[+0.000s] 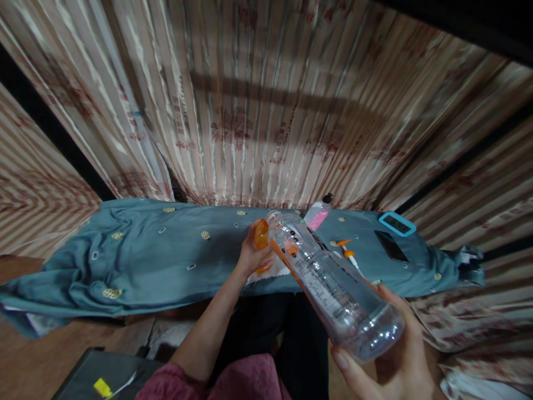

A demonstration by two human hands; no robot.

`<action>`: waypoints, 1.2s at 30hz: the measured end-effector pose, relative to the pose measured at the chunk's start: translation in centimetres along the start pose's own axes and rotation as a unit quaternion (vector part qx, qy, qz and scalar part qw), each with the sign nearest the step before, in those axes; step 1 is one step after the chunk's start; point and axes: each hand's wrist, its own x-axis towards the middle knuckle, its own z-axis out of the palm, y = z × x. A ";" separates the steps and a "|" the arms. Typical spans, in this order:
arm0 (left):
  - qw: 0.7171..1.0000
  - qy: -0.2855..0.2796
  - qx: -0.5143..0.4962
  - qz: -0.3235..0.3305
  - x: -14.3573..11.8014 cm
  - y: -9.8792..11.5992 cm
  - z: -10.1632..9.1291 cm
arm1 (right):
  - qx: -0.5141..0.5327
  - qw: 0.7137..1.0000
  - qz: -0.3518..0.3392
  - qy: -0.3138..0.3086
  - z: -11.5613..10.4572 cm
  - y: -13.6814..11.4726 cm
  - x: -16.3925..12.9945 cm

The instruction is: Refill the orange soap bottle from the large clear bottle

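A large clear plastic bottle (333, 278) with an orange stripe and printed label lies slantwise in front of me, above the table. My right hand (400, 355) grips its wide base, thumb on the near side and fingers on the far side. At the neck end, my left hand (252, 253) is closed around a small orange, cap-like piece (261, 234), close against the bottle's mouth. Whether the piece is on the mouth or just beside it I cannot tell. Beneath the left hand lies a white cloth (275, 268) with orange marks, partly hidden by the bottle.
A green-blue patterned cloth (158, 261) covers the long table. Behind the bottle stand a clear bottle with pink label (320, 215) and an orange-and-white nozzle with tube (347, 253). A dark phone (391, 246) and blue-framed device (397, 224) lie right. Curtains (250, 111) hang behind.
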 end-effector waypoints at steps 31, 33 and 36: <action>1.000 -0.002 0.006 0.012 0.2 -0.5 -0.1 | -0.066 0.997 -0.034 0.011 -0.1 0.2 -0.3; 1.000 -0.007 0.010 0.012 0.2 -0.4 -0.1 | -0.090 0.994 -0.062 0.012 -0.2 0.4 -0.2; 1.000 -0.007 0.013 0.014 0.2 -0.2 -0.1 | -0.060 0.996 -0.065 0.008 -0.1 0.6 -0.2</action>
